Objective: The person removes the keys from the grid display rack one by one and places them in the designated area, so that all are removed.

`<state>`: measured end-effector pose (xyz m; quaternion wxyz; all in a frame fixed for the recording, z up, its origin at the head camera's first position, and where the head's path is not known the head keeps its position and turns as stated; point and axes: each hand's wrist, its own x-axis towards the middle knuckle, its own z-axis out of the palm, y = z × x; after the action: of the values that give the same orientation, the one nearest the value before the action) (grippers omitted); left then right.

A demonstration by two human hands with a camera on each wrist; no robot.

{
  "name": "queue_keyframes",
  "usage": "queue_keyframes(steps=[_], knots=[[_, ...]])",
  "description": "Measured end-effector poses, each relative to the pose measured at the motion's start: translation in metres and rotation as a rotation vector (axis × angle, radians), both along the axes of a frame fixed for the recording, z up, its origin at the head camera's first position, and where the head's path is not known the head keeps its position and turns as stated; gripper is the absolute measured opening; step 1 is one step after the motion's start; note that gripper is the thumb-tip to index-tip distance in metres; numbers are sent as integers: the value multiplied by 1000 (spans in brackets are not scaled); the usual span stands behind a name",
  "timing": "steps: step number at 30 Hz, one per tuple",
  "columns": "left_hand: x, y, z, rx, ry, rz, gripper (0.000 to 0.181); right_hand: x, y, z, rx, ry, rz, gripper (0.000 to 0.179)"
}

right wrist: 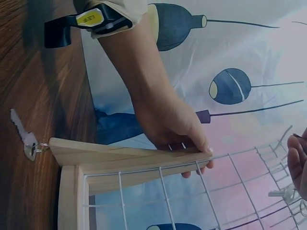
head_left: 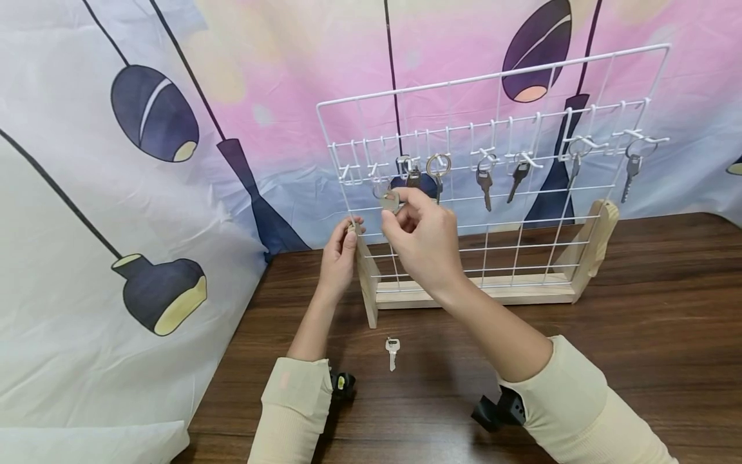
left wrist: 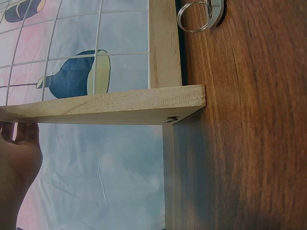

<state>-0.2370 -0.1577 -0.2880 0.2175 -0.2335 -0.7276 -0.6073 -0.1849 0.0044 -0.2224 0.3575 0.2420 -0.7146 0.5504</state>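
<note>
My right hand [head_left: 426,238] pinches the head of a key [head_left: 390,200] between thumb and fingertips, in front of the left part of a white wire rack [head_left: 484,245]. The key's ring overlaps a small white hook [head_left: 377,173] in the head view; fingers hide most of the blade. With my left hand [head_left: 338,258] I grip the top of the rack's left wooden side post [head_left: 365,277], thumb on the near side. That hand also shows on the post in the right wrist view. A loose silver key [head_left: 392,353] with a ring lies on the table before the rack.
Several keys hang from hooks along the rack, among them a dark key [head_left: 485,183] and one at the far right [head_left: 632,169]. A wooden base bar [head_left: 504,296] joins the side posts on the brown table [head_left: 666,335]. A printed curtain [head_left: 232,64] hangs behind.
</note>
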Motion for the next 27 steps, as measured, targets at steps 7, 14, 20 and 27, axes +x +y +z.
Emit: queue_keyframes(steps=[7, 14, 20, 27], knots=[[1, 0, 0, -21, -10, 7, 29, 7, 7, -14, 41, -91, 64, 17], [1, 0, 0, -17, 8, 17, 28, 8, 14, -31, 94, -171, 114, 16], [0, 0, -1, -19, 9, 13, 28, 7, 19, -49, 165, -252, 145, 17], [-19, -8, -18, 6, 13, -6, 30, 6, 22, -70, 176, -388, 232, 16]])
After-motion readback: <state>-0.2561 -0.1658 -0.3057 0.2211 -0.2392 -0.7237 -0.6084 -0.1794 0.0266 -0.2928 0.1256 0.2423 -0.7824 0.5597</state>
